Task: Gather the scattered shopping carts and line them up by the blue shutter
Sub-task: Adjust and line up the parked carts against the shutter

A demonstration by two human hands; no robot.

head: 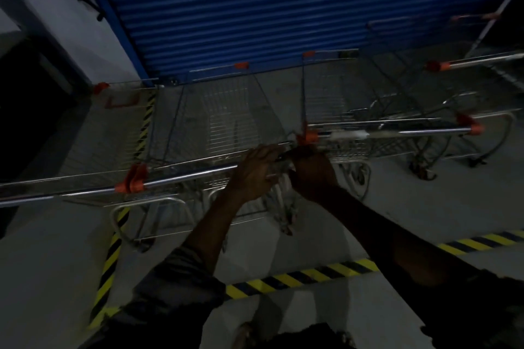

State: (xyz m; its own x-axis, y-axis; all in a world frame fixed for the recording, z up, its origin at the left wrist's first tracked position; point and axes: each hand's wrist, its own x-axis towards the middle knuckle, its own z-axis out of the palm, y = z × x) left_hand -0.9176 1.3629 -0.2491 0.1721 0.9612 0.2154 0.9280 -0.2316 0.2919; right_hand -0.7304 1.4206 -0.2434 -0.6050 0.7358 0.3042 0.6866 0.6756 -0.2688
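Several wire shopping carts with orange handle caps stand side by side facing the blue shutter [255, 8]. The middle cart [226, 116] has its chrome handle bar [192, 174] running toward me. My left hand [255, 171] grips the right end of that bar, fingers curled over it. Right beside it, my right hand [312, 174] grips the near left corner of the right cart [334, 99], just under its orange cap [310, 136]. The two hands nearly touch. A left cart [113, 133] stands alongside, its handle almost in line with the middle one.
More carts [467, 61] crowd the far right by the shutter. Yellow-black hazard tape [297, 278] crosses the grey floor near my feet and runs up the left side. A white wall [42, 8] and a dark opening [22, 122] lie to the left. The light is dim.
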